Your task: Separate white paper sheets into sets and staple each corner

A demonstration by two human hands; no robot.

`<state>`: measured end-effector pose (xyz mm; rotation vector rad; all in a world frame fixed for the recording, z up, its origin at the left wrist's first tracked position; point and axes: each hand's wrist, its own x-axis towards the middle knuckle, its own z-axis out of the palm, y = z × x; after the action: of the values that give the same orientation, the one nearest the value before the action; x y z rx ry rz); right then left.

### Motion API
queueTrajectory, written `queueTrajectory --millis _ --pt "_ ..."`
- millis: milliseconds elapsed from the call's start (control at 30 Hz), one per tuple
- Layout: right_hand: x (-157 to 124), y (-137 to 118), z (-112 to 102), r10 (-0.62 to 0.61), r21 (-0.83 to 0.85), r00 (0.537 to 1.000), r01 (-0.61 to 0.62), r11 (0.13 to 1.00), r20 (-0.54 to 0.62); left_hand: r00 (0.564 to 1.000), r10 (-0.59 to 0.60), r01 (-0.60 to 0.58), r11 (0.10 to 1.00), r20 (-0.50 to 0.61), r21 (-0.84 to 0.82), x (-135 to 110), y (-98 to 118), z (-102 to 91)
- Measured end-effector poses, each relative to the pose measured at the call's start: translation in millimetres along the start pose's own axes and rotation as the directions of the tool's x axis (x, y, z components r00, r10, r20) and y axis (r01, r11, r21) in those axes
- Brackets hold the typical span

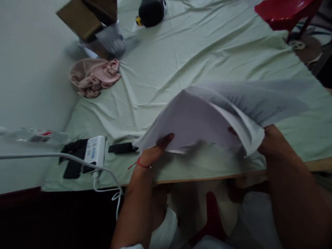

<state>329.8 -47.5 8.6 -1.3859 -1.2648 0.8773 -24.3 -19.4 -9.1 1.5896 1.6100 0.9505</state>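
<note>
Several sheets of white paper (192, 117) are bent into an arch above the near edge of the cloth-covered table. My left hand (158, 147), with a red string at the wrist, grips their left side, thumb on top. On the right, my right hand (269, 140) is closed around the sheets' curled edge, its thumb partly tucked behind the paper. Blurred dark writing shows on the sheet's far right portion. Just left of my left hand lies a small black object (121, 148) whose kind I cannot make out.
A white power strip (95, 152) with a white cable (62, 156) sits at the left edge, beside dark flat items. Farther back are a pink cloth (97, 77), a cardboard box (80, 20) and a black case (151, 13). A red chair (285, 12) stands at the far right.
</note>
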Motion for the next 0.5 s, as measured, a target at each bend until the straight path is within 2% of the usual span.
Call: queueTrajectory --millis 67,133,233,300,367,433,467,500 --pt "-2.0 -5.6 2.3 0.227 0.047 0.974 -0.227 0.973 -0.003 0.999 -0.049 0.051 0.993 0.021 -0.111 -1.9 -1.1 0.7" --pt "-2.6 -10.5 3.8 0.421 0.119 0.907 -0.42 0.9 0.015 0.986 -0.133 0.154 0.961 0.103 -0.229 -3.9 -2.0 0.7" --pt "-0.3 -14.9 5.9 0.56 0.205 0.824 -0.564 0.8 0.082 0.945 -0.243 0.306 0.892 0.218 -0.332 -5.6 -1.9 1.9" --pt "1.0 -15.6 6.5 0.591 0.249 0.8 -0.596 0.764 0.102 0.93 -0.287 0.356 0.86 0.23 -0.367 -6.5 -1.7 3.2" --pt "-0.1 -13.8 5.5 0.575 0.273 0.81 -0.583 0.765 0.116 0.936 -0.288 0.346 0.857 0.203 -0.382 -7.5 -2.4 3.2" --pt "-3.3 -9.4 3.0 0.505 0.269 0.859 -0.506 0.819 0.081 0.958 -0.251 0.286 0.883 0.142 -0.372 -8.1 -4.3 0.6" --pt "-5.2 -6.6 1.4 0.45 0.249 0.893 -0.441 0.862 0.024 0.97 -0.222 0.245 0.901 0.103 -0.359 -7.8 -5.7 -1.9" --pt "-6.9 -3.8 -0.4 0.392 0.21 0.916 -0.368 0.906 -0.088 0.979 -0.191 0.202 0.917 0.065 -0.343 -7.1 -7.3 -4.9"
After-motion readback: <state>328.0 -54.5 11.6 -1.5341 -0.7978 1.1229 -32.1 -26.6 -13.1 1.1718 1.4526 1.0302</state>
